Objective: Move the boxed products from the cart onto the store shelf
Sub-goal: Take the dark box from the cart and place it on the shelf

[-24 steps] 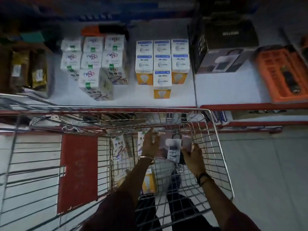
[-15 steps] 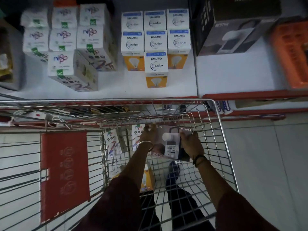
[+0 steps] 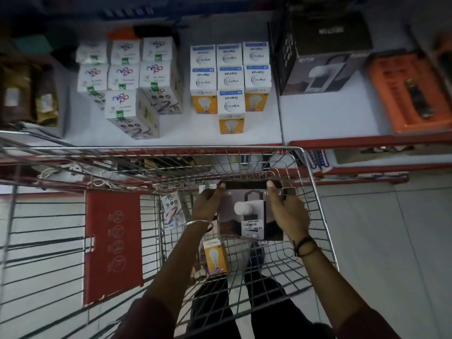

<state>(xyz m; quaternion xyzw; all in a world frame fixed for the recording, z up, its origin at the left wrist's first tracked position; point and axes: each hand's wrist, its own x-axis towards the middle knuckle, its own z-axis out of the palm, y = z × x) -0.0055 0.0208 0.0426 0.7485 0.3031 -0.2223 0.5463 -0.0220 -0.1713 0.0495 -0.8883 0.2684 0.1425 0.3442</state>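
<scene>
Inside the wire cart (image 3: 315, 192) I hold a dark lantern box (image 3: 249, 211) with a white price sticker. My left hand (image 3: 205, 206) grips its left edge and my right hand (image 3: 288, 214) grips its right edge, both with fingers over its top. Below it in the cart lie a yellow bulb box (image 3: 215, 256) and a white box with coloured lettering (image 3: 172, 209). The white shelf (image 3: 318, 118) beyond the cart carries stacked white boxes (image 3: 129, 79), white-and-yellow bulb boxes (image 3: 231, 77) and a matching large lantern box (image 3: 322, 62).
An orange packaged item (image 3: 411, 91) lies at the shelf's right end and brown packets (image 3: 29, 94) at its left. A red panel (image 3: 112, 245) hangs on the cart's child seat. Bare shelf surface lies in front of the large lantern box. Grey floor tiles lie to the right.
Both hands have raised the lantern box from the cart's bottom toward its front rim. My view shifted, dipping down and then back up over the shelf.
</scene>
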